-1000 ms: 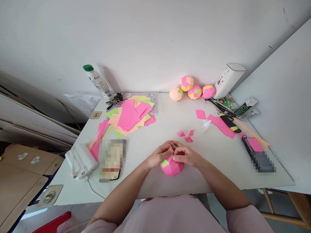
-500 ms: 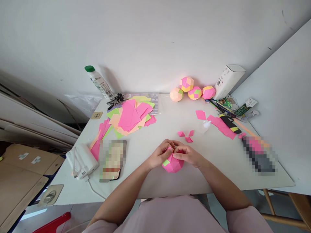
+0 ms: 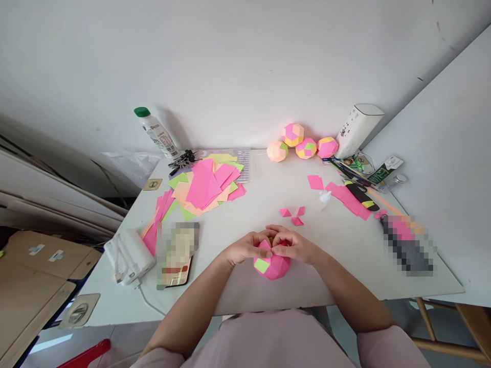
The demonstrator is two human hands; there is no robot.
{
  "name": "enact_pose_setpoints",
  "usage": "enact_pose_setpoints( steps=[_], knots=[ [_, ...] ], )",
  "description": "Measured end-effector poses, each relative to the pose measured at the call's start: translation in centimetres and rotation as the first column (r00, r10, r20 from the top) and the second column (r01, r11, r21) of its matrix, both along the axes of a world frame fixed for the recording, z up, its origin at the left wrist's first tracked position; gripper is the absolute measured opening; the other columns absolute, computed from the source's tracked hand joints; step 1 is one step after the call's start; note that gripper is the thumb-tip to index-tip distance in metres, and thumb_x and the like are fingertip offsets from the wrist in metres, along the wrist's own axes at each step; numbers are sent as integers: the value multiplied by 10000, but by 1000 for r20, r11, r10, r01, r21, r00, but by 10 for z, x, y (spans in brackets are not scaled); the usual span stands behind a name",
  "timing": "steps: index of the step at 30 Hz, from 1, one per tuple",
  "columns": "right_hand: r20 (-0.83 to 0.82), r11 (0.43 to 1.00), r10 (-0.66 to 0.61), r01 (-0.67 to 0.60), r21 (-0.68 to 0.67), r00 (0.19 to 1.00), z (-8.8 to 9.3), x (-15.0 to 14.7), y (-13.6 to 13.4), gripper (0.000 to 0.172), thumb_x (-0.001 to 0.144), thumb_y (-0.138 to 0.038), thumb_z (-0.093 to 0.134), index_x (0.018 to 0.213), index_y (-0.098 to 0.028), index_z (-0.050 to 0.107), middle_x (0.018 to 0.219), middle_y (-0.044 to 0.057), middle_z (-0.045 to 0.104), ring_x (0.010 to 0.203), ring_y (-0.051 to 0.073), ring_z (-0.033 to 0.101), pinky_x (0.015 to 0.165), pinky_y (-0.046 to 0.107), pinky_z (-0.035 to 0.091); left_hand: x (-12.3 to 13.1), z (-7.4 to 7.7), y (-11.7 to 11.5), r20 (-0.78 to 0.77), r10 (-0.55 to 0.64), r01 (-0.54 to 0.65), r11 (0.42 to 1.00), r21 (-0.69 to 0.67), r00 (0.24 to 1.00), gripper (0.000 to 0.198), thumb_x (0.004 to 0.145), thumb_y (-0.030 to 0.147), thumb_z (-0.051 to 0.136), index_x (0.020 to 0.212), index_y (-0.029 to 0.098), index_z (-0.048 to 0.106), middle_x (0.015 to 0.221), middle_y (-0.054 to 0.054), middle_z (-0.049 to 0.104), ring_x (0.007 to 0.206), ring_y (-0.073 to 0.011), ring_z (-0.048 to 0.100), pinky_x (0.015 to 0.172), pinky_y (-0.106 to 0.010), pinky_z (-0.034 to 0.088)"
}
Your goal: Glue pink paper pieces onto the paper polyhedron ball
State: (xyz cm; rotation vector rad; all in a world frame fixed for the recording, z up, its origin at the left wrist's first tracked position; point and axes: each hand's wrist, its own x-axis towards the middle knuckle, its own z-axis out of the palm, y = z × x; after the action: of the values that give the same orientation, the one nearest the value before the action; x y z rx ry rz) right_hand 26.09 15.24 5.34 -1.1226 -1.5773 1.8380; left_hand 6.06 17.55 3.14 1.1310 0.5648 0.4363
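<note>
Both my hands grip a faceted pink paper ball (image 3: pixel 273 267) with a green patch, low over the white table (image 3: pixel 245 286) near its front edge. My left hand (image 3: pixel 245 247) curls over its top left. My right hand (image 3: pixel 295 245) pinches its top right, fingertips meeting the left hand's. Three small folded pink pieces (image 3: pixel 292 214) lie just beyond my hands.
Loose pink, orange and green paper sheets (image 3: pixel 203 186) are piled at the back left. Several finished paper balls (image 3: pixel 303 143) sit by the wall beside a white box (image 3: pixel 358 130). A bottle (image 3: pixel 155 132), keys (image 3: pixel 180 159), a white charger (image 3: pixel 128 255), a phone (image 3: pixel 175 253) and pens (image 3: pixel 355 171) lie around.
The ball has turned in my hands, so the green patch now faces up and forward. My fingers shifted slightly on its top; hands stayed in the same spot.
</note>
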Motion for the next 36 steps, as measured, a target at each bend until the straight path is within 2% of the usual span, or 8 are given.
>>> enact_pose_setpoints(
  steps=[3,6,10,15,18,28,33,36],
  knots=[
    [72,994,-21,13,111,997,0,-1,-1,190,792,-392,657,759,-206,635,1399,87,430,1403,269,250,1066,466,325,1,1,-1,38,1,0,999,-37,999,188,634,276,770,613,151,631,1230,-80,556,1138,-283,513,927,-382,420],
    [91,953,-185,156,261,979,0,-3,-2,214,837,-435,593,840,-223,626,1345,89,494,1405,262,244,1085,455,302,4,3,-3,96,70,-63,995,-72,993,157,634,255,771,622,150,656,1291,-73,528,1137,-289,521,941,-390,409],
    [48,843,-410,358,402,911,-1,-2,-3,253,852,-462,561,1004,-260,574,1437,59,393,1380,255,291,1109,446,282,8,5,-3,84,341,-330,936,-122,936,198,658,313,760,618,145,664,1386,-73,448,1182,-313,481,908,-384,431],
    [107,853,-401,328,406,910,-9,-6,-3,437,822,-461,599,1194,-271,473,1485,84,295,1369,275,303,1108,467,291,12,1,-4,45,584,-581,811,-62,810,183,700,345,734,716,167,697,1410,-66,405,1297,-318,360,908,-355,434],
    [125,873,-395,330,360,910,-14,-10,-2,538,813,-474,601,1264,-255,405,1475,110,296,1351,284,331,1091,475,324,12,-3,-5,55,609,-610,793,-3,791,162,729,334,719,715,175,690,1394,-62,421,1340,-299,308,954,-349,416],
    [27,920,-347,334,204,938,-10,-8,-3,620,782,-455,648,1307,-288,364,1430,90,377,1265,278,447,988,428,454,13,0,-8,94,598,-604,776,181,796,231,754,377,705,647,178,659,1426,-45,357,1283,-304,400,969,-397,438],
    [18,894,-368,349,281,929,-12,-7,-2,645,783,-439,658,1323,-288,340,1451,88,349,1331,263,366,1071,442,365,11,0,-8,134,582,-579,703,414,802,182,779,371,689,690,213,676,1412,-35,336,1322,-290,335,1037,-418,389],
    [-68,846,-429,427,318,901,-14,-6,-1,474,813,-428,629,1220,-279,437,1408,79,406,1291,232,418,1064,417,370,9,-1,-8,160,556,-546,649,530,816,125,799,344,675,741,234,692,1406,-36,329,1346,-287,289,1075,-438,341]
  ],
)
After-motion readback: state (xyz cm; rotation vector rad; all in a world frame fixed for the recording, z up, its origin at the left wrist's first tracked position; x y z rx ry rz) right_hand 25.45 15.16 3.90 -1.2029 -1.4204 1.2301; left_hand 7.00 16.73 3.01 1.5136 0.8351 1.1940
